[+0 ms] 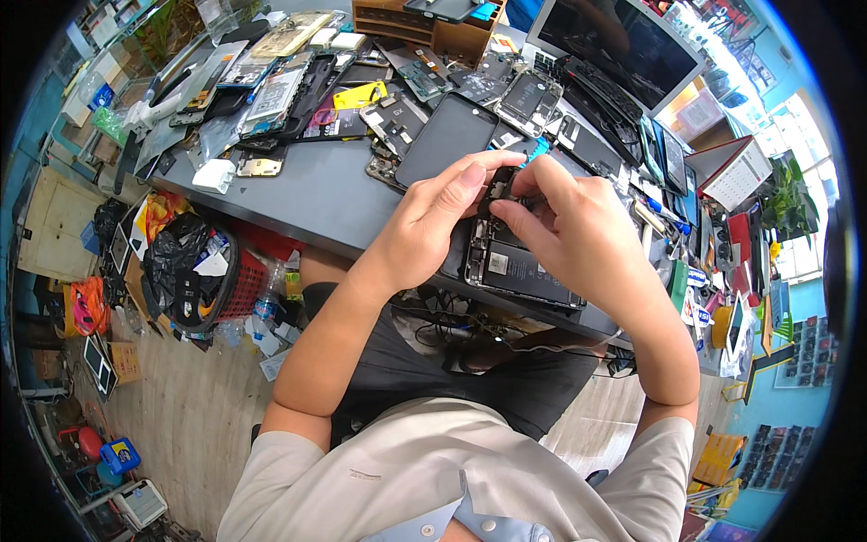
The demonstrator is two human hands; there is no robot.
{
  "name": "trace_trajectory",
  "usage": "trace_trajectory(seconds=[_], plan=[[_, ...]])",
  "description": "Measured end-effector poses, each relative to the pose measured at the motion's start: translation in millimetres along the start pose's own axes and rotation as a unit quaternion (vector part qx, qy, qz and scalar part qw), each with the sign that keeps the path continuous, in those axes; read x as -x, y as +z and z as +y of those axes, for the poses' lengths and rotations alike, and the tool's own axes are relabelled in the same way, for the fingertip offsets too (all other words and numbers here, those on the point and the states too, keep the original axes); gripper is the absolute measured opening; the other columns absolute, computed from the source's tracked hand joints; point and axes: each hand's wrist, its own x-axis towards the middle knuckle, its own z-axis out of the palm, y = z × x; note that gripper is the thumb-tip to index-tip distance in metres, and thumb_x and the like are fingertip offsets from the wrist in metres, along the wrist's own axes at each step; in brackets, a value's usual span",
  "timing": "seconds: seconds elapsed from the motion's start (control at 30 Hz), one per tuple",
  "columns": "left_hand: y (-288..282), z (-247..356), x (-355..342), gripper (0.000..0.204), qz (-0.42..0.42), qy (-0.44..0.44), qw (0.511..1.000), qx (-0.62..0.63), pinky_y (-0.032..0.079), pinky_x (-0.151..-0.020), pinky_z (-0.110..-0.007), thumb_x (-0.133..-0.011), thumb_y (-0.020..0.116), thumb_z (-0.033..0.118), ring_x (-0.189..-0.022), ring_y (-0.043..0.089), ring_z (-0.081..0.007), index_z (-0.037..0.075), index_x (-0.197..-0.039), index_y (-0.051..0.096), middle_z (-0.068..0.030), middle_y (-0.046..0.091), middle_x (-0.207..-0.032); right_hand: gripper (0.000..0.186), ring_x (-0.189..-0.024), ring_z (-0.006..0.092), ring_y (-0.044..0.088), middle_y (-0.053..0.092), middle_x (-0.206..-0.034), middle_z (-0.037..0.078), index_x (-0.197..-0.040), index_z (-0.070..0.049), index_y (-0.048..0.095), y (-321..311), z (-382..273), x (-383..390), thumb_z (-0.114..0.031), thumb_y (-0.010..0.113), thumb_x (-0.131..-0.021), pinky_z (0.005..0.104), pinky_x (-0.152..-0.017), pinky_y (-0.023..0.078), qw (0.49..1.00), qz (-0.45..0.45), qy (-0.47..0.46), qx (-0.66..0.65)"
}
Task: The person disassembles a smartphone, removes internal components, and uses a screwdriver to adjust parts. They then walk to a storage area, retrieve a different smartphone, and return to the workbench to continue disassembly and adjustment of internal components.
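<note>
Both hands meet over the near edge of the desk, around a small dark phone part (pixel 496 191). My left hand (pixel 438 210) steadies it, its fingers reaching round the far end. With thumb and fingers, my right hand (pixel 567 212) pinches the same part from the right; the fingertips partly hide it. Just below lies an opened phone (pixel 526 269), its black battery and inner parts bare, partly covered by my right hand. A dark flat phone case or panel (pixel 448 140) lies beyond my left hand.
Phone boards and shells (pixel 280 90) are heaped at the far left of the grey desk (pixel 307 194). A monitor (pixel 623 50) stands at the far right, near a desk calendar (pixel 736 172). On the floor at left is a red basket (pixel 239 285) of rubbish.
</note>
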Motion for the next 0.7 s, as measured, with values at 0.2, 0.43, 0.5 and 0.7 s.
trace_trajectory(seconds=[0.2, 0.43, 0.5, 0.7], plan=[[0.1, 0.1, 0.5, 0.066, 0.006, -0.014, 1.0, -0.01, 0.046, -0.123, -0.042, -0.123, 0.031, 0.05, -0.145, 0.062, -0.0299, 0.002, -0.162, 0.054, -0.0198, 0.064, -0.154, 0.032, -0.067, 0.042, 0.075, 0.069, -0.068, 0.019, -0.107, 0.002, 0.06, -0.8, -1.1, -0.5, -0.012, 0.085, -0.093, 0.0489, -0.064, 0.059, 0.999, 0.001, 0.009, -0.04], [0.1, -5.2, -1.0, 0.066, 0.004, 0.016, 1.0, 0.0, 0.046, -0.123, -0.041, -0.123, 0.031, 0.049, -0.145, 0.062, -0.0293, 0.001, -0.163, 0.053, -0.0197, 0.064, -0.155, 0.029, -0.069, 0.0432, 0.075, 0.071, -0.072, 0.021, -0.107, 0.002, 0.061, -3.4, -3.3, -1.5, -0.01, 0.083, -0.093, 0.049, -0.063, 0.058, 1.0, -0.007, 0.012, -0.009], [1.4, -1.0, 0.0, 0.066, 0.005, -0.005, 1.0, 0.003, 0.046, -0.122, -0.041, -0.123, 0.031, 0.049, -0.145, 0.062, -0.0294, 0.0, -0.163, 0.053, -0.0198, 0.063, -0.155, 0.029, -0.071, 0.0439, 0.075, 0.071, -0.074, 0.022, -0.108, 0.002, 0.06, -5.1, -2.1, -1.1, -0.01, 0.082, -0.094, 0.0492, -0.064, 0.058, 1.0, -0.016, 0.012, -0.016], [1.5, -0.4, 0.0, 0.067, -0.001, -0.001, 1.0, 0.019, 0.048, -0.121, -0.041, -0.123, 0.032, 0.049, -0.145, 0.063, -0.0291, 0.0, -0.163, 0.052, -0.0212, 0.063, -0.156, 0.032, -0.075, 0.0436, 0.076, 0.073, -0.079, 0.024, -0.11, 0.003, 0.06, -2.7, 0.6, 1.6, -0.011, 0.084, -0.093, 0.0495, -0.066, 0.059, 1.0, -0.009, 0.013, -0.026]])
